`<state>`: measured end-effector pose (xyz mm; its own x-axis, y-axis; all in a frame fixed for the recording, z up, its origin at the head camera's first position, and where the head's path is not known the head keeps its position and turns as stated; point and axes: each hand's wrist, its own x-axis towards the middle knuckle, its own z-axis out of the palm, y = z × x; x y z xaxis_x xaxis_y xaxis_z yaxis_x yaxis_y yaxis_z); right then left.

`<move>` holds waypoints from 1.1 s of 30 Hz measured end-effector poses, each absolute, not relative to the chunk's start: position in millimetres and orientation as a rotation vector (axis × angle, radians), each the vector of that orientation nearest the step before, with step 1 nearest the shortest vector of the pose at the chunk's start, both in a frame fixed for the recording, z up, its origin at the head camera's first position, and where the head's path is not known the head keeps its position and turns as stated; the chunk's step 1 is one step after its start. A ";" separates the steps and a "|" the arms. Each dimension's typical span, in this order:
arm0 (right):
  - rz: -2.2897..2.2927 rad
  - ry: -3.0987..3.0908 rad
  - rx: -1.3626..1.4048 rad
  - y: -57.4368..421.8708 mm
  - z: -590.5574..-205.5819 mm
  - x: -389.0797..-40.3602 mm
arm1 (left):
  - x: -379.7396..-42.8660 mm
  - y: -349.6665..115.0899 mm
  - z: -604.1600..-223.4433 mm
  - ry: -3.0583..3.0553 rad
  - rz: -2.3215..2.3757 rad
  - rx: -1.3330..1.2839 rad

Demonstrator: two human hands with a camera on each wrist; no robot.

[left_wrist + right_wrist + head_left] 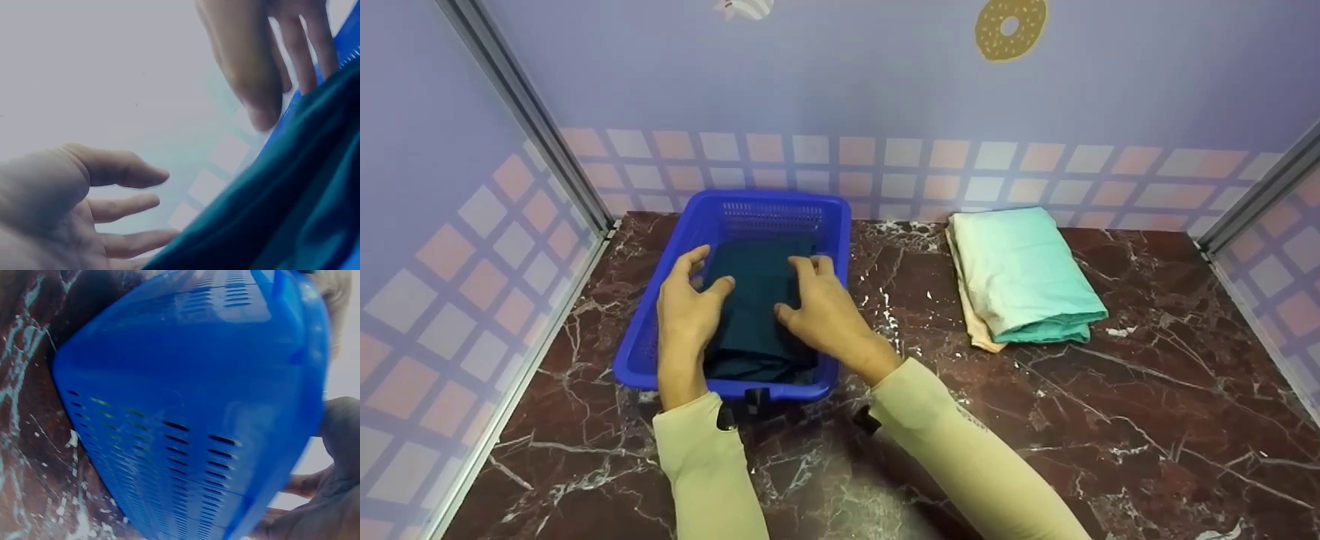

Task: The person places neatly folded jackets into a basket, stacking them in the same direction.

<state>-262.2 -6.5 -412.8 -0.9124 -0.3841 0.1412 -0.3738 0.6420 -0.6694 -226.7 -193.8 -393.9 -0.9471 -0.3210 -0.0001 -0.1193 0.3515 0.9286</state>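
Note:
A dark teal folded cloth (757, 300) lies inside a blue plastic basket (844, 225). My left hand (688, 307) hovers over the basket's left side, thumb and fingers apart at the cloth's left edge. Opposite it, my right hand (829, 311) reaches over the right rim, its fingers loosely bent near the cloth's right edge. Neither hand grips anything. In the left wrist view, both hands show spread fingers beside the teal cloth (270, 197). The right wrist view is mostly filled by the slotted outer wall of the basket (185, 394).
To the right lies a folded cloth (1020, 270) shading from white to turquoise, with a peach layer (981, 334) under its left edge. The dark red marbled tabletop (1110, 420) is bounded by a back wall (885, 90) and side panels.

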 end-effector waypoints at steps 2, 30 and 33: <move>-1.160 2.856 -0.671 -2.6 -409.4 -261.8 | -224.4 -192.4 -391.8 -2.427 -1.645 0.374; -1.742 2.760 -0.560 88.3 -404.6 -267.5 | -238.3 -100.2 -382.9 -2.309 -1.649 -0.025; -1.782 2.757 -0.540 99.5 -403.8 -269.6 | -239.3 -84.6 -381.2 -2.305 -1.670 -0.066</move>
<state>-269.6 99.5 -403.8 -0.9306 -0.1678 0.3253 -0.3655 0.3790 -0.8502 -239.3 -84.6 -381.2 -0.9560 -0.1334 0.2612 0.2067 0.3256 0.9226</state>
